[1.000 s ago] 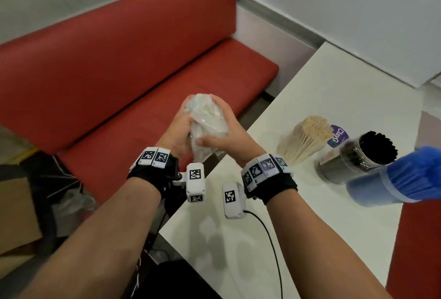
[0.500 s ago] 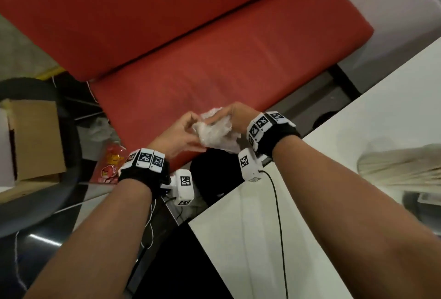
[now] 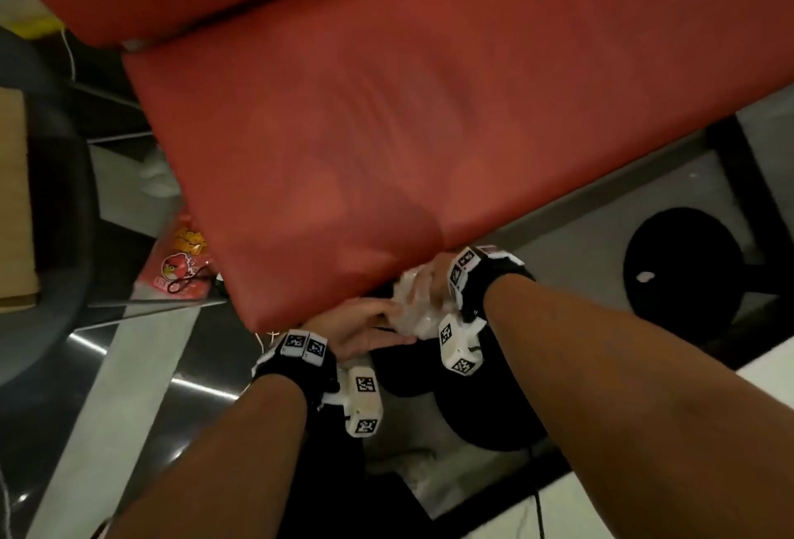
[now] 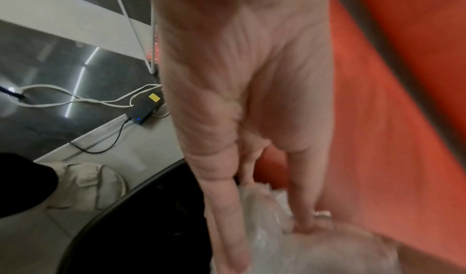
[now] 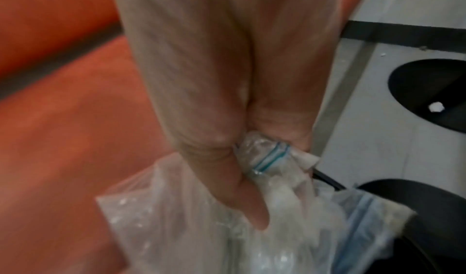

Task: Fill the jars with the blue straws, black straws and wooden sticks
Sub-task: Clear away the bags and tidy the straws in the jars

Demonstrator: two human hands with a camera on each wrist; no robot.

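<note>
A crumpled wad of clear plastic bags (image 3: 414, 306) is held between both hands, off the tabletop (image 3: 670, 495) and just past the front edge of the red bench seat (image 3: 386, 130), above a black round bin (image 3: 485, 418) on the floor. The plastic is thin, translucent and whitish, bunched into creased folds; in the right wrist view a blue zip-seal strip (image 5: 271, 157) is seen crossing a twisted neck of it, and a second blue-edged strip lies further down in the bundle. The right hand (image 3: 436, 280) is closed around the wad, with the thumb (image 5: 242, 196) pressed into the folds and the twisted neck pinched against the curled fingers. The left hand (image 3: 365, 332) is laid against the bundle from the other side, its fingers (image 4: 227, 218) extended nearly straight along the plastic, fingertips touching it. None of the straws, sticks or jars can be seen. A red snack packet (image 3: 180, 267) lies on the floor beside the bench.
</note>
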